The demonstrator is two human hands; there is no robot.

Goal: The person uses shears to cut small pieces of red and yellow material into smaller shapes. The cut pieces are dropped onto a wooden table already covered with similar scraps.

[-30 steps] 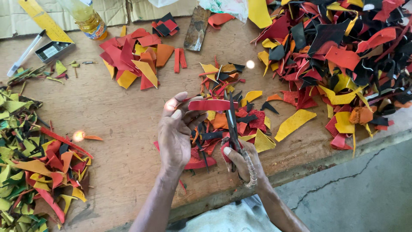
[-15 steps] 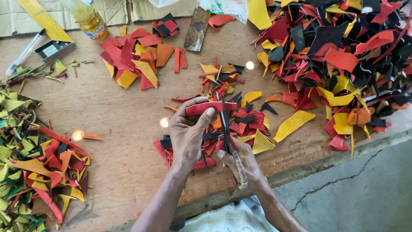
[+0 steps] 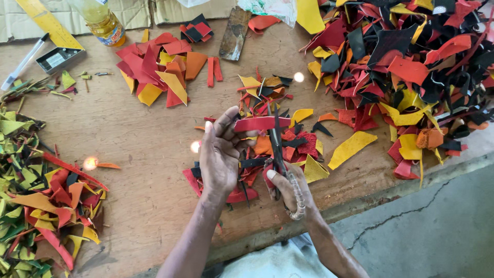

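The left hand (image 3: 220, 154) held a long red strip (image 3: 261, 123) by its end, with the thumb and fingers pinched shut on it. The right hand (image 3: 288, 188) was wrapped tight around the handles of dark scissors (image 3: 276, 139). The scissor blades pointed up and crossed over the red strip, near its middle. I could not tell if the blades were cutting into it.

The strip was held flat, just above a small heap of scraps (image 3: 288, 144) on the wooden table (image 3: 144, 139). Far to the right of the strip lay a big pile of red, black and yellow pieces (image 3: 411, 67). Up and to the left of the strip sat a small bunch of red and orange pieces (image 3: 159, 67). Far to the left of the strip was a heap of green and yellow bits (image 3: 36, 206).
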